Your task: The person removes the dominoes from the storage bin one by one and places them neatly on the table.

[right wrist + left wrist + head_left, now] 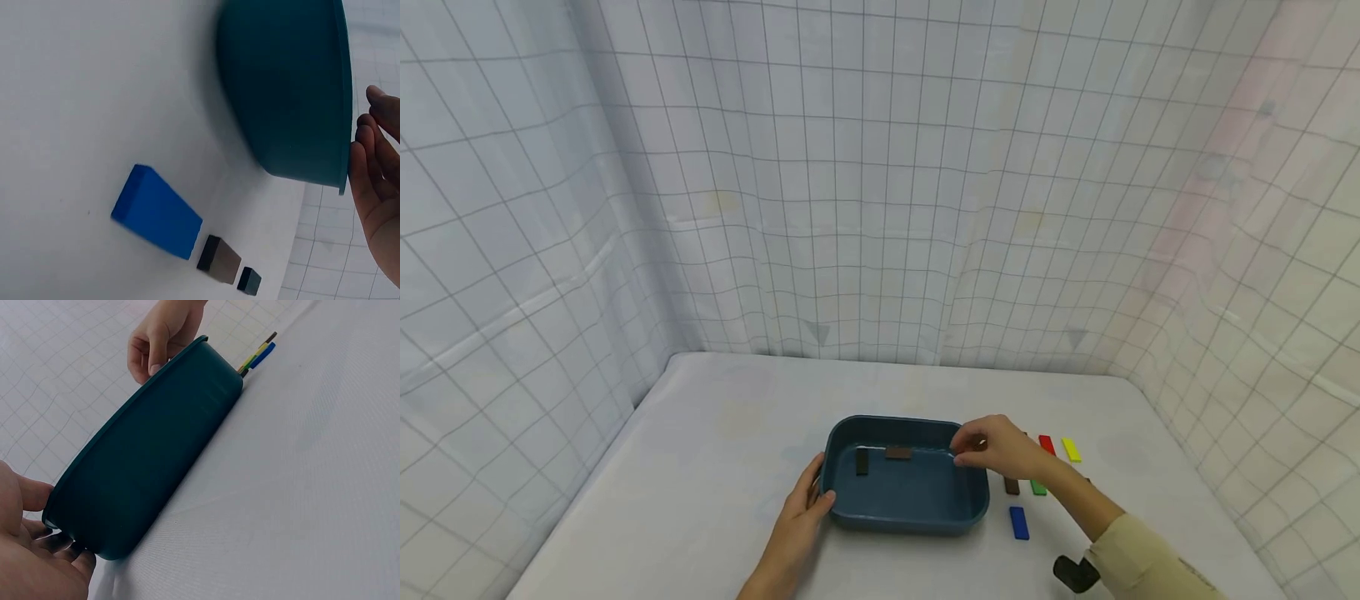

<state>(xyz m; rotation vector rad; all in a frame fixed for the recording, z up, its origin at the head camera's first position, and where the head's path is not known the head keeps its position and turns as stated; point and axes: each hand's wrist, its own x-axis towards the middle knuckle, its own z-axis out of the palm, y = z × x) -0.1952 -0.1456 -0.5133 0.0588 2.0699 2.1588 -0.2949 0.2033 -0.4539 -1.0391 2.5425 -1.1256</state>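
A dark teal tray (904, 512) sits on the white table; inside lie a dark block (862, 461) and a brown block (898, 452). My left hand (817, 492) grips the tray's left rim, thumb on the edge and fingers against the outer wall (150, 450). My right hand (964, 450) hovers over the tray's far right corner with loosely curled fingers, and nothing shows between them. In the right wrist view its fingers (375, 162) hang just beside the tray's rim (340, 94).
Right of the tray lie loose flat blocks: red (1047, 445), yellow (1071, 451), brown (1012, 486), green (1038, 487) and blue (1018, 523). The blue block (156, 212) lies nearest the tray's wall. Gridded white cloth walls close the table's back and sides.
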